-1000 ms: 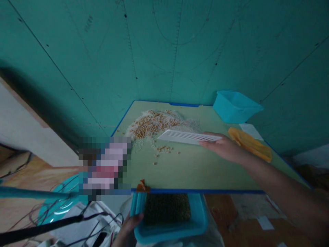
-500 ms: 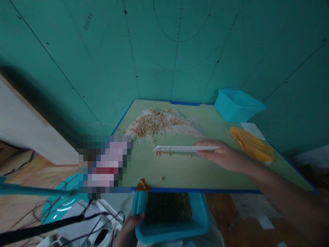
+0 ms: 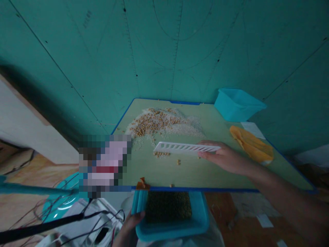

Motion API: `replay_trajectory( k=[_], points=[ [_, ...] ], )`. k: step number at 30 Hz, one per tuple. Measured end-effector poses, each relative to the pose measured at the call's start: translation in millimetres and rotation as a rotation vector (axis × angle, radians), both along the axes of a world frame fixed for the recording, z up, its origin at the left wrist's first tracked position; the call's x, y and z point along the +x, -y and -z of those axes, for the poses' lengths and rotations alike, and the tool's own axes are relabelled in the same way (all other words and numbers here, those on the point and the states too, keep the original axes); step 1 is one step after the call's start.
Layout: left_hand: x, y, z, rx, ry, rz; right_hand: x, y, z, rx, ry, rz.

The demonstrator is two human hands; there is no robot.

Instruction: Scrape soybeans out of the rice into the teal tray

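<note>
My right hand (image 3: 225, 158) is closed on the end of a white slotted plastic strip (image 3: 185, 148) that lies across the green board (image 3: 195, 171). A few loose beans (image 3: 161, 154) sit just under the strip. Farther back lies a pile of tan beans mixed with white grains (image 3: 160, 123). My left hand (image 3: 131, 224) grips the left rim of a blue tray (image 3: 203, 219) filled with dark green grains, held below the board's near edge.
A blue tub (image 3: 238, 104) stands at the board's back right, with an orange cloth (image 3: 252, 144) and a white slip of paper (image 3: 253, 129) beside it. Teal panels (image 3: 154, 51) rise behind. Cables (image 3: 77, 219) and a teal plate (image 3: 58, 202) lie at lower left.
My right hand dragged the white strip toward the near edge, pulling a few beans from the pile; single beans have rolled on, one reaching the board's front edge. The tray stayed put.
</note>
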State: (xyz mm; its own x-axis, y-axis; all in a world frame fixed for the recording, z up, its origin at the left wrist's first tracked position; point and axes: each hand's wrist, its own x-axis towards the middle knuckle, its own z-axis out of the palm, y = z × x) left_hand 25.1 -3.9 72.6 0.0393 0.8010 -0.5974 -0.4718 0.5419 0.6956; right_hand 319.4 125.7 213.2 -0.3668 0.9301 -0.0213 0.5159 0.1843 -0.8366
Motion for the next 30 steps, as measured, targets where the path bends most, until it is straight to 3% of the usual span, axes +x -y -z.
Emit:
replay_trajectory(
  k=[6,11,13,17,24,30],
  points=[
    [7.4,-3.1,-6.3,0.001,0.034,-0.008,8.8,5.0,-9.2,-0.050,0.010,0.085],
    [14.3,-3.6,-8.5,0.003,0.062,-0.009,50.5,7.9,-1.8,-0.058,-0.053,0.373],
    [14.3,-5.7,-3.4,-0.012,0.039,-0.001,71.3,10.9,7.3,-0.018,-0.189,0.470],
    [10.2,-17.6,17.4,-0.034,-0.039,-0.003,97.3,19.5,22.7,-0.116,-0.316,0.596],
    [6.9,-33.4,45.4,-0.098,-0.069,-0.010,82.1,21.9,34.3,-0.244,-0.380,0.641],
    [-4.5,-31.1,40.5,-0.272,0.056,0.050,61.7,28.7,34.4,-0.359,-0.355,0.512]
  ],
)
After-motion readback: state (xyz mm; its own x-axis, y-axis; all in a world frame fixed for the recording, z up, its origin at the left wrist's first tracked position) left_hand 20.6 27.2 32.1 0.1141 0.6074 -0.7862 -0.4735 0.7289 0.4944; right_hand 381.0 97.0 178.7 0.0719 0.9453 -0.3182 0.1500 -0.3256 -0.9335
